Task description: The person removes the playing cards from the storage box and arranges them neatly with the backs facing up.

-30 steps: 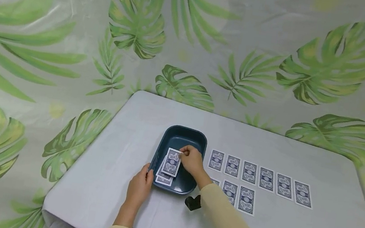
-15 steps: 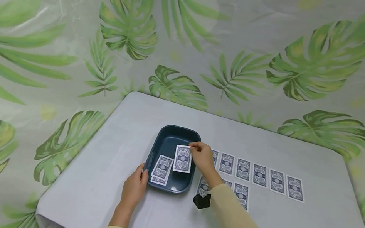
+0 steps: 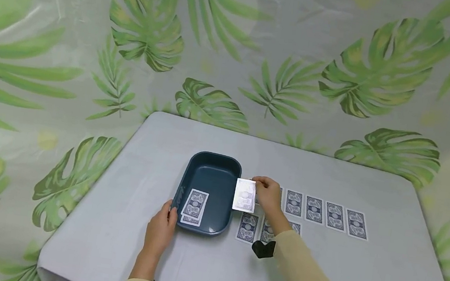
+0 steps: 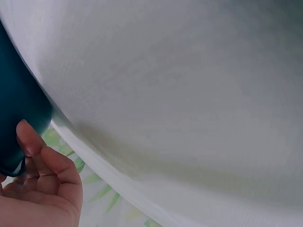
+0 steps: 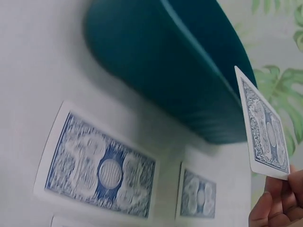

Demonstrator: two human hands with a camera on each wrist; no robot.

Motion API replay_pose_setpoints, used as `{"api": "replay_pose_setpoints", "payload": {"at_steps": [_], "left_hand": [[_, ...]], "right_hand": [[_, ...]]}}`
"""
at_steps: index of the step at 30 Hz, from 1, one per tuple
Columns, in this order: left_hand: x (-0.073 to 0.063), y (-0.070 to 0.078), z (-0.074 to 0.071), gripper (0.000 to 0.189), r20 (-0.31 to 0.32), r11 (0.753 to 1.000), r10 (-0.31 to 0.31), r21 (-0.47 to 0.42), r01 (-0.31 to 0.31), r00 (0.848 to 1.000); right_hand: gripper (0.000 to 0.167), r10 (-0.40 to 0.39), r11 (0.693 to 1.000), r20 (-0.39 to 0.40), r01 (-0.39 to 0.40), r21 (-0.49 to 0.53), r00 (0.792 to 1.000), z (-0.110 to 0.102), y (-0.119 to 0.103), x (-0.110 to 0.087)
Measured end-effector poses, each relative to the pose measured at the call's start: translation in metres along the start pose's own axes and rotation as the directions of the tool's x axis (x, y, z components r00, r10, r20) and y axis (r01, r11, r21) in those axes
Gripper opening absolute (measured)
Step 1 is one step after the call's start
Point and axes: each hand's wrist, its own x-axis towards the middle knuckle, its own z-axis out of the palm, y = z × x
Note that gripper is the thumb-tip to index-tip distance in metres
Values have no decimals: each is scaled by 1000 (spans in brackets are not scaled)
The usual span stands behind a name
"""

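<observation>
My right hand point(image 3: 269, 198) pinches a playing card point(image 3: 245, 196) by its top right corner. The card shows its blue patterned back and overlaps the right rim of a dark teal tray point(image 3: 217, 197) in the head view. In the right wrist view the held card point(image 5: 265, 125) is raised beside the tray wall point(image 5: 156, 80). My left hand point(image 3: 159, 229) holds the tray's left rim near the front corner; its fingers point(image 4: 61, 165) curl at the edge in the left wrist view. Two overlapping face-down cards point(image 3: 195, 204) lie at the tray's front left.
Right of the tray, face-down cards form two rows: a far row point(image 3: 314, 210) and a shorter near row point(image 3: 247, 227), partly hidden by my right hand and sleeve. A white cloth point(image 3: 361, 279) covers the table. Behind hangs a leaf-patterned backdrop point(image 3: 212, 105).
My right hand has lifted a card off the pile in the tray and carried it right, past the tray's rim. The left hand keeps its hold on the tray.
</observation>
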Motion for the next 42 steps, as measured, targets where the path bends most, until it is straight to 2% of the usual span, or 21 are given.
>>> {"api": "replay_pose_setpoints", "payload": {"at_steps": [4, 9, 12, 26, 36, 42], "left_hand": [[0, -1, 0, 40, -7, 1000, 11, 4, -11, 1000], [-1, -1, -1, 38, -35, 999, 44, 24, -43, 998], [0, 0, -1, 38, -20, 999, 36, 25, -35, 999], [0, 2, 1, 39, -2, 999, 28, 18, -28, 1000], [-1, 1, 0, 40, 8, 1000, 17, 8, -17, 1000], [-1, 2, 1, 41, 19, 1000, 1, -4, -1, 1000]], "right_hand": [[26, 47, 999, -18, -47, -27, 999, -9, 6, -1], [27, 63, 998, -39, -64, -25, 997, -20, 17, -3], [28, 79, 995, -61, -82, -52, 995, -29, 28, -3], [34, 174, 972, -169, -197, -129, 970, -97, 80, -10], [35, 186, 956, -227, -230, -184, 956, -122, 106, -19], [36, 184, 939, -287, -255, -230, 940, -132, 121, -25]]}}
